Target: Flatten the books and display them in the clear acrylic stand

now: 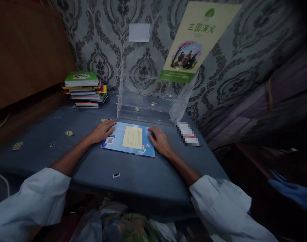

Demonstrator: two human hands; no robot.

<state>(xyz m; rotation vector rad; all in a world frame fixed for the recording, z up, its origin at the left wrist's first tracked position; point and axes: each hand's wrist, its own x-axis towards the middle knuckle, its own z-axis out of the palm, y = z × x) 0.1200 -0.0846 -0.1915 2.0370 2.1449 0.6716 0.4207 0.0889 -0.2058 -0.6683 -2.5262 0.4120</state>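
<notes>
A: Where is the blue book?
B: Flat on the grey-blue tablecloth, between the two hands, just in front of a clear rack. A pale yellow panel of print sits on its cover, with a barcode towards the left end.
A: And the left hand?
B: Palm down over the book's far left corner, fingers stretched out and lying near one another, touching the cover.
A: What of the right hand?
B: It rests at the right edge, thumb and forefinger loosely parted, with a gap between them. The other fingers are bent (I cannot tell whether any of them reaches under the edge).
A: What stands round about?
B: A stack of books at the back left, a green-covered one on top. Above the rack's right side rises a tall cream-and-green cover with Chinese characters and a picture of figures under pink blossom.
A: Anything beyond the right hand?
B: A flat, dark-edged object near the rack's right foot, its face blurred into blocks. Behind everything, a white card shows against the patterned wallpaper.
</notes>
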